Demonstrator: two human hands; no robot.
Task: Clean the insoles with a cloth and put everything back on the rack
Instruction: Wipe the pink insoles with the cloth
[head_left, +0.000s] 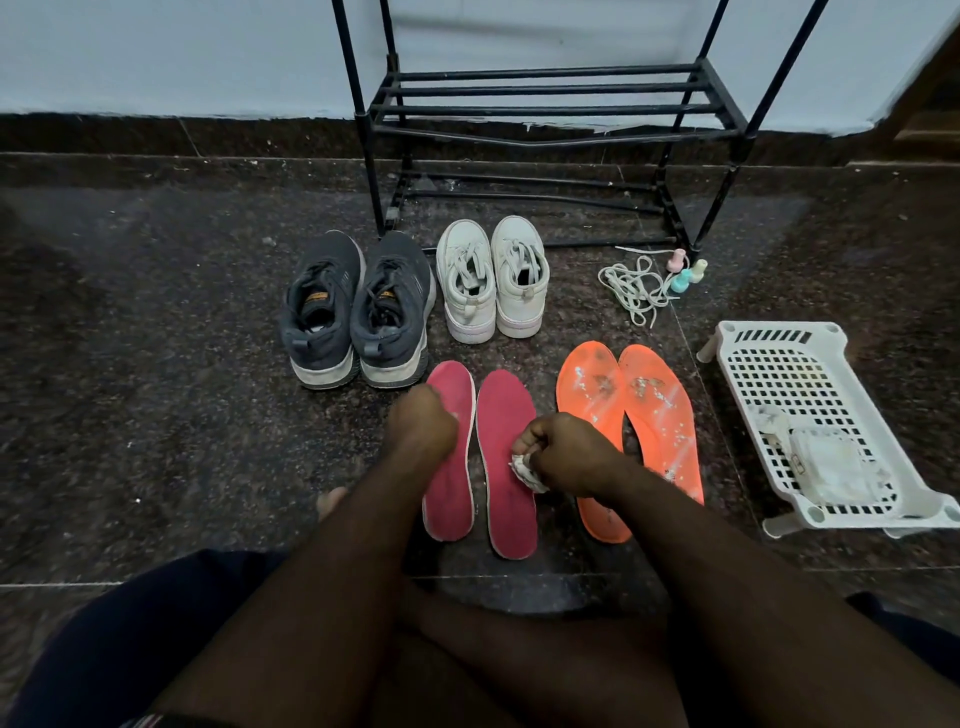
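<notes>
Pink insoles (506, 462) on the floor before the rack (540, 109); wiping under way.
Head view: right hand (569, 454) grips a bunched cloth (527, 470) on the right pink insole; left hand (421, 423), fingers curled, pins the left one. Best stroke looks heel-to-toe with the sole held firm. Orange insoles (631, 415) beside them remain speckled.

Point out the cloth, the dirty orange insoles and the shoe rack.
cloth (525, 467): head view, on the crumpled white wad showing below the right hand's fingers.
orange insoles (655, 410): head view, on the speckled forefoot of the right-side one.
shoe rack (545, 109): head view, on a black shelf bar.
</notes>
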